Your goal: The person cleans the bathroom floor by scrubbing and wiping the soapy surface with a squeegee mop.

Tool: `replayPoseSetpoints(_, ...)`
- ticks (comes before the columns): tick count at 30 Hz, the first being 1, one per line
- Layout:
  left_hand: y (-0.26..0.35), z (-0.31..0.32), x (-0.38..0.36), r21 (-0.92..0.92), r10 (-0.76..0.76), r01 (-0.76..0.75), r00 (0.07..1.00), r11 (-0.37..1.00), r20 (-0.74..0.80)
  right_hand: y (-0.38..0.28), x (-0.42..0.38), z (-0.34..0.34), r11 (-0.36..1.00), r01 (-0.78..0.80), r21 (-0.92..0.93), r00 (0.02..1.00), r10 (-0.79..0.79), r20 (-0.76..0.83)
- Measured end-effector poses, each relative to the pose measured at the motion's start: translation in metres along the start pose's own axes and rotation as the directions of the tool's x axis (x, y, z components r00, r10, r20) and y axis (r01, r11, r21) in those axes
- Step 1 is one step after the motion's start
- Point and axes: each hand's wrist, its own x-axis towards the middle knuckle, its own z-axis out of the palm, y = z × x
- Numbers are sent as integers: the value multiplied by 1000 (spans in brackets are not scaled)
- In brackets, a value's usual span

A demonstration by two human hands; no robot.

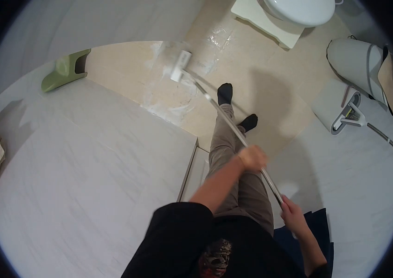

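Both of my hands are wrapped round the silver pole of a long-handled floor scrubber (pixel 228 121). My left hand (pixel 253 158) is closed partway up the pole, slightly blurred. Closer to my body, my right hand (pixel 291 214) is closed on its upper end. The pole slants across my legs to the scrubber's white rectangular head (pixel 181 66), which is on the beige floor (pixel 270 88). Around the head lie whitish wet smears (pixel 175 111) that look like suds. The head's underside is hidden.
A white toilet (pixel 305 11) with a cream stool (pixel 270 25) stands at the top. Right are a grey bin (pixel 351 60) and a flat mop (pixel 351 115) at a grey container (pixel 328 104). A green plastic object (pixel 64 72) sits left by the pale wall (pixel 94 153).
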Motion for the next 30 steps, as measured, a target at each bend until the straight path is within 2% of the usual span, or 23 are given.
replayPoseSetpoints(1,30,-1,16,5,-28,28,995,1000,98,15,-21,-12,1000,-6,-26,1000,5,-19)
replayPoseSetpoints(3,64,12,40,-135,-115,98,986,986,-121,32,-35,-32,998,-17,-58,999,15,-41)
replayPoseSetpoints(4,59,10,40,-137,-117,99,985,986,-125,36,-34,-39,996,-12,-86,998,7,-55)
replayPoseSetpoints(6,32,2,39,-81,-82,83,997,993,8,25,-19,-38,992,-1,-126,998,-8,-70)
replayPoseSetpoints(9,-9,-22,6,5,-99,100,995,995,-22,-4,9,-9,997,-19,-77,999,16,-31)
replayPoseSetpoints(10,-9,-18,8,8,-103,103,994,995,-25,-4,10,-5,999,8,-53,1000,-9,-19)
replayPoseSetpoints(12,10,-6,12,-23,-85,83,986,996,-140,4,-1,-4,999,28,-27,1000,-28,7)
replayPoseSetpoints(15,55,-3,49,-136,-102,89,991,987,-87,22,-32,-34,999,-35,-14,996,33,-81)
replayPoseSetpoints(18,41,4,62,-86,-84,74,989,994,-118,23,-29,-48,998,-54,-33,993,50,-103)
replayPoseSetpoints(20,1,-19,43,-37,-56,51,989,998,-136,-5,3,-35,999,-7,32,996,10,-90)
replayPoseSetpoints(21,-12,-23,39,13,-40,43,988,999,-148,-33,6,-24,998,-48,-34,996,45,-80)
replayPoseSetpoints(24,-4,-18,38,-62,-94,86,987,994,-134,-10,6,-21,1000,-13,-12,993,12,-113)
replayPoseSetpoints(25,18,-7,40,-76,-115,106,985,991,-127,5,-13,-23,999,-30,-18,995,28,-96)
replayPoseSetpoints(26,44,7,55,-116,-86,71,988,991,-129,22,-37,-32,999,-29,-13,994,28,-109)
replayPoseSetpoints(28,45,7,76,-131,-35,17,990,991,-138,28,-38,-50,1000,-1,0,991,1,-136)
replayPoseSetpoints(30,54,2,92,-148,-67,32,969,988,-238,25,-44,-64,993,-103,50,979,110,-174)
